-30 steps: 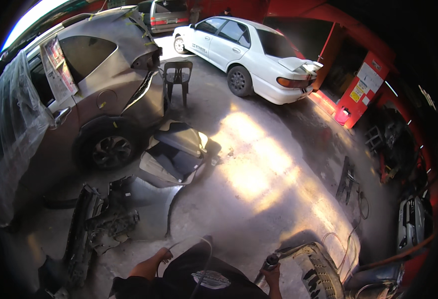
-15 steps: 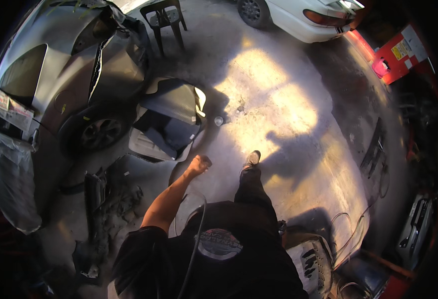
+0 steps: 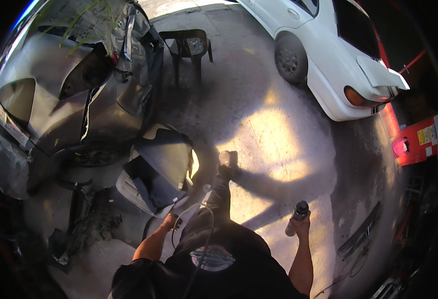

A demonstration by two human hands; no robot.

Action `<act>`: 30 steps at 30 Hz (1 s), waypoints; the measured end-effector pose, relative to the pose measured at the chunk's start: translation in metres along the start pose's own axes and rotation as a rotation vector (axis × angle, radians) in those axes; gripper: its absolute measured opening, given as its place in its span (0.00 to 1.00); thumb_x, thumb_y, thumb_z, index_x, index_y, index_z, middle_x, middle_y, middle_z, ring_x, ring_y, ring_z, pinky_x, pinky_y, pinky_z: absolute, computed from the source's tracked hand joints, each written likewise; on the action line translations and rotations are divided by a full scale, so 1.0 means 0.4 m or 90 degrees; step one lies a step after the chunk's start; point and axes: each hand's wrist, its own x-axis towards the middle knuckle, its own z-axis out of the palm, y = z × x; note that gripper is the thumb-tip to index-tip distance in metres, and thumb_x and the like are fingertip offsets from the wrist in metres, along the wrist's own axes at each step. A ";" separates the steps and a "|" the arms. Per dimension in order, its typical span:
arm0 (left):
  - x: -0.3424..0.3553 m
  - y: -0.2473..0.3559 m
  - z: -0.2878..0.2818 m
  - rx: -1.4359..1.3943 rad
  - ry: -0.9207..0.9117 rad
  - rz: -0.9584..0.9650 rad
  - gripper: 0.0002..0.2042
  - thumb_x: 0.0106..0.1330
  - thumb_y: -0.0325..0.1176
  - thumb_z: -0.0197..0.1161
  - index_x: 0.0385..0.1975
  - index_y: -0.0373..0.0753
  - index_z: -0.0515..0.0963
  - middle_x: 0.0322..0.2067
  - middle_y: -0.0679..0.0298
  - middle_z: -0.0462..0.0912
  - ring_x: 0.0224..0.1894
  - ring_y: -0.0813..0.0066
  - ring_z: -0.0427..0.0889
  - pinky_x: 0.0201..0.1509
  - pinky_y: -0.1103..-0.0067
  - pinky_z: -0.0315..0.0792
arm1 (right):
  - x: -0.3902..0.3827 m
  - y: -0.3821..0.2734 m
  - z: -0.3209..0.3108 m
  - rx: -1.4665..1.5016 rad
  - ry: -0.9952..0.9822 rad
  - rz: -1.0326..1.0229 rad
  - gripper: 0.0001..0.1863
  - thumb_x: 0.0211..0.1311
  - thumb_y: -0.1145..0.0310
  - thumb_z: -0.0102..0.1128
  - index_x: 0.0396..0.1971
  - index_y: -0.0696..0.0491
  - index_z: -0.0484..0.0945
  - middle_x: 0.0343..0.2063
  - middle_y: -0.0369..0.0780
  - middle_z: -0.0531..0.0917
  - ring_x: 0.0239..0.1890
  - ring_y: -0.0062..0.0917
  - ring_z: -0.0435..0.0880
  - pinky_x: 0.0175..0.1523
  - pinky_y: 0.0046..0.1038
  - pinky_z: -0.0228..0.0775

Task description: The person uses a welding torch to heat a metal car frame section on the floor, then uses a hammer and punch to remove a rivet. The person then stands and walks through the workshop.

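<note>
My right hand (image 3: 301,225) is wrapped round a grey cylinder with a black top (image 3: 299,209), held upright with a slight tilt; I cannot tell whether it is a can or a bottle. On the other side, my left hand (image 3: 171,223) hangs low with its fingers curled; whatever they may hold is hidden. A thin cable (image 3: 212,219) loops up close by that hand and runs down over my dark shirt. Just beyond the left hand lies a stack of beige and black car trim panels (image 3: 165,154) on the floor.
A partly covered silver car (image 3: 54,114) with a damaged front stands left. A dark plastic chair (image 3: 191,42) is ahead, a white car (image 3: 323,79) far right. Loose black parts (image 3: 92,219) lie lower left, a dark strip (image 3: 361,231) right, near red equipment (image 3: 418,144).
I have stepped forward with the other foot. My right hand has come into view with the grey cylinder. My left hand has swung down and back, and the white car shows more fully.
</note>
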 end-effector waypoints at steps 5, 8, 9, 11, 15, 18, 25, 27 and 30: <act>0.285 0.538 -0.032 0.060 0.032 0.003 0.14 0.60 0.39 0.71 0.34 0.32 0.87 0.22 0.62 0.86 0.21 0.74 0.82 0.22 0.73 0.76 | 0.380 -0.226 0.008 0.032 0.014 -0.033 0.39 0.39 0.72 0.77 0.54 0.49 0.66 0.46 0.41 0.79 0.49 0.33 0.80 0.54 0.37 0.75; 0.472 0.908 -0.114 0.018 0.007 0.164 0.12 0.60 0.33 0.64 0.36 0.31 0.86 0.24 0.59 0.85 0.22 0.72 0.83 0.24 0.74 0.77 | 0.589 -0.329 0.043 0.018 0.019 -0.038 0.42 0.37 0.72 0.79 0.55 0.51 0.66 0.46 0.42 0.78 0.48 0.33 0.80 0.54 0.36 0.76; 0.455 1.120 -0.130 0.015 0.010 0.207 0.13 0.60 0.30 0.59 0.38 0.30 0.85 0.27 0.58 0.85 0.23 0.70 0.84 0.23 0.75 0.76 | 0.641 -0.349 0.035 0.037 0.017 -0.003 0.41 0.37 0.73 0.79 0.54 0.51 0.66 0.45 0.42 0.78 0.47 0.33 0.80 0.52 0.36 0.76; 0.561 1.316 -0.227 0.058 0.034 0.267 0.12 0.57 0.30 0.59 0.36 0.36 0.87 0.25 0.57 0.86 0.28 0.67 0.85 0.33 0.70 0.78 | 0.801 -0.409 0.082 0.096 -0.033 0.038 0.40 0.37 0.75 0.79 0.53 0.51 0.66 0.44 0.41 0.78 0.45 0.33 0.81 0.50 0.35 0.76; 0.691 1.854 -0.290 0.149 0.079 0.368 0.13 0.58 0.31 0.59 0.38 0.34 0.85 0.29 0.53 0.86 0.33 0.64 0.86 0.39 0.69 0.78 | 1.112 -0.339 0.160 0.106 -0.016 0.022 0.38 0.36 0.73 0.79 0.50 0.51 0.66 0.38 0.40 0.79 0.40 0.32 0.81 0.47 0.36 0.76; 0.803 2.112 -0.336 0.105 0.145 0.327 0.13 0.59 0.30 0.58 0.39 0.34 0.85 0.32 0.53 0.87 0.34 0.63 0.86 0.41 0.68 0.78 | 1.311 -0.502 0.217 0.049 -0.024 0.082 0.38 0.36 0.69 0.80 0.50 0.51 0.66 0.37 0.40 0.78 0.40 0.32 0.80 0.47 0.37 0.75; 1.063 2.215 -0.341 0.098 0.135 0.050 0.14 0.60 0.33 0.60 0.42 0.35 0.85 0.31 0.53 0.87 0.29 0.64 0.87 0.33 0.69 0.83 | 2.028 -0.893 0.252 -0.108 -0.146 0.035 0.35 0.43 0.66 0.76 0.50 0.55 0.65 0.40 0.52 0.84 0.43 0.49 0.86 0.48 0.42 0.77; 1.101 2.245 -0.340 0.062 0.108 -0.040 0.14 0.59 0.34 0.62 0.42 0.35 0.85 0.31 0.54 0.87 0.30 0.64 0.88 0.31 0.70 0.84 | 2.234 -1.128 0.240 -0.094 -0.196 0.004 0.39 0.40 0.68 0.78 0.53 0.57 0.66 0.41 0.50 0.83 0.44 0.44 0.85 0.49 0.40 0.76; 1.130 2.433 -0.336 -0.049 0.078 -0.041 0.14 0.59 0.35 0.64 0.41 0.34 0.85 0.30 0.55 0.87 0.30 0.64 0.88 0.32 0.69 0.84 | 2.547 -1.442 0.254 -0.091 -0.195 -0.111 0.44 0.35 0.69 0.80 0.56 0.60 0.66 0.44 0.49 0.82 0.46 0.39 0.83 0.52 0.35 0.75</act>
